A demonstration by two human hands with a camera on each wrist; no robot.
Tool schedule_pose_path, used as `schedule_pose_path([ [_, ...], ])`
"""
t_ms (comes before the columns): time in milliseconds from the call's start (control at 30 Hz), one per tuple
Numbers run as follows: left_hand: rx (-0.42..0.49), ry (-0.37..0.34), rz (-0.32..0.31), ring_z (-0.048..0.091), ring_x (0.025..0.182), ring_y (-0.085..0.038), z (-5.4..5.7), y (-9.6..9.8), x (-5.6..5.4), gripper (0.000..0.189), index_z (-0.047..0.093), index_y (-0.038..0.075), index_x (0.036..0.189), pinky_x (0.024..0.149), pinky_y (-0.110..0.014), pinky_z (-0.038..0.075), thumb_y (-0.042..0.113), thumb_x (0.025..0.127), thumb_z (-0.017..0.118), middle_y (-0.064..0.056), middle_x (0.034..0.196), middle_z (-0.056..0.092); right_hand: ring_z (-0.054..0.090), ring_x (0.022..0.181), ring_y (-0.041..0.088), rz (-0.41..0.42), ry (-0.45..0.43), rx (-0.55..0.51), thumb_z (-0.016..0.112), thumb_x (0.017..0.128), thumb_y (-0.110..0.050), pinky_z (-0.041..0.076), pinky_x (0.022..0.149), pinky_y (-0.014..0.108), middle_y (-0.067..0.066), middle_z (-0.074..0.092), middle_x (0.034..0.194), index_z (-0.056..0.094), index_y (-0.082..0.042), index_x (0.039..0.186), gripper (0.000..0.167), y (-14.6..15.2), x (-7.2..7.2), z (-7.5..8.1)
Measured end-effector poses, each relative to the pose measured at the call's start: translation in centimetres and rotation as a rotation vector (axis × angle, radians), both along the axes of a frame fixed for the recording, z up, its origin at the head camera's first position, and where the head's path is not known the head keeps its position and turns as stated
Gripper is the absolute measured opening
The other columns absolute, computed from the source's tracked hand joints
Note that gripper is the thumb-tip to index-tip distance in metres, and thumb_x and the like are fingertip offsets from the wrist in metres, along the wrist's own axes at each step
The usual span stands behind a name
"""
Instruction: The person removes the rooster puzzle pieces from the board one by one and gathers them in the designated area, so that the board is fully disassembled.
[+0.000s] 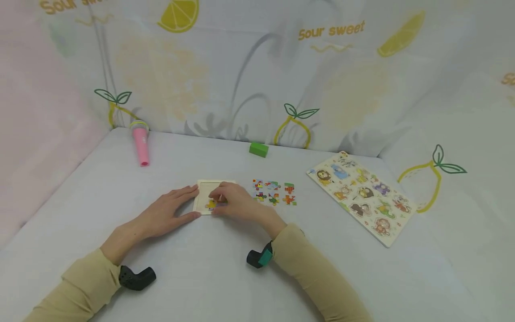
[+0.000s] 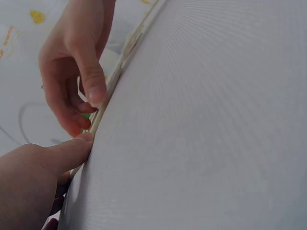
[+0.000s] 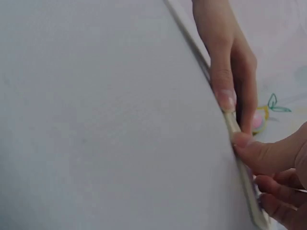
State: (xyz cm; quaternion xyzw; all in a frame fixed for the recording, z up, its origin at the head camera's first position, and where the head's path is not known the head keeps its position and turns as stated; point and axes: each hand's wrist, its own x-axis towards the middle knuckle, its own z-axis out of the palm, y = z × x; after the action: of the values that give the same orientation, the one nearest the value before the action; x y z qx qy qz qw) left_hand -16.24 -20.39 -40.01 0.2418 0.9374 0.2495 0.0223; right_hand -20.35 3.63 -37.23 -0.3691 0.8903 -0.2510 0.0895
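Observation:
A small pale puzzle tray (image 1: 200, 205) lies on the table with a yellow jigsaw piece (image 1: 211, 204) inside it. My left hand (image 1: 162, 213) rests along the tray's left side, fingers straight at the far corner and thumb at the near corner. Over the tray's right half is my right hand (image 1: 237, 202), its fingers bent and its thumb near the yellow piece. From the left wrist view, the right thumb (image 2: 96, 93) touches the near rim. Whether these fingers pinch a piece is hidden. Several colourful jigsaw pieces (image 1: 273, 192) lie in two rows just right of it.
A wooden animal board (image 1: 364, 197) lies slanted at the right. Behind the pieces sits a green block (image 1: 259, 150). A pink toy microphone (image 1: 141, 145) lies at the back left. Patterned cloth (image 1: 241, 67) hangs behind the white table (image 1: 193, 277).

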Motion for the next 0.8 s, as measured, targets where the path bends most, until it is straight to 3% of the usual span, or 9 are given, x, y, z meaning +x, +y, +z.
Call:
schedule_pose_path([
  [200, -0.005, 0.003, 0.004, 0.034, 0.144, -0.041, 0.0, 0.1, -0.1, 0.069, 0.045, 0.004, 0.149, 0.113, -0.064, 0.028, 0.046, 0.097, 0.062, -0.014, 0.159, 0.038, 0.055, 0.098, 0.012, -0.068, -0.066, -0.018, 0.078, 0.089, -0.020, 0.046, 0.089, 0.019, 0.002, 0.056, 0.109, 0.067, -0.008, 0.120, 0.035, -0.4, 0.1, -1.0],
  [800, -0.004, -0.008, 0.006, 0.033, 0.144, -0.042, 0.2, 0.1, 0.0, 0.070, 0.045, 0.004, 0.150, 0.114, -0.065, 0.027, 0.046, 0.097, 0.063, -0.015, 0.158, 0.038, 0.051, 0.097, 0.012, -0.133, -0.080, 0.002, 0.075, 0.090, -0.023, 0.044, 0.087, 0.020, 0.000, 0.054, 0.107, 0.065, -0.010, 0.119, 0.033, -0.5, 0.6, -1.5],
])
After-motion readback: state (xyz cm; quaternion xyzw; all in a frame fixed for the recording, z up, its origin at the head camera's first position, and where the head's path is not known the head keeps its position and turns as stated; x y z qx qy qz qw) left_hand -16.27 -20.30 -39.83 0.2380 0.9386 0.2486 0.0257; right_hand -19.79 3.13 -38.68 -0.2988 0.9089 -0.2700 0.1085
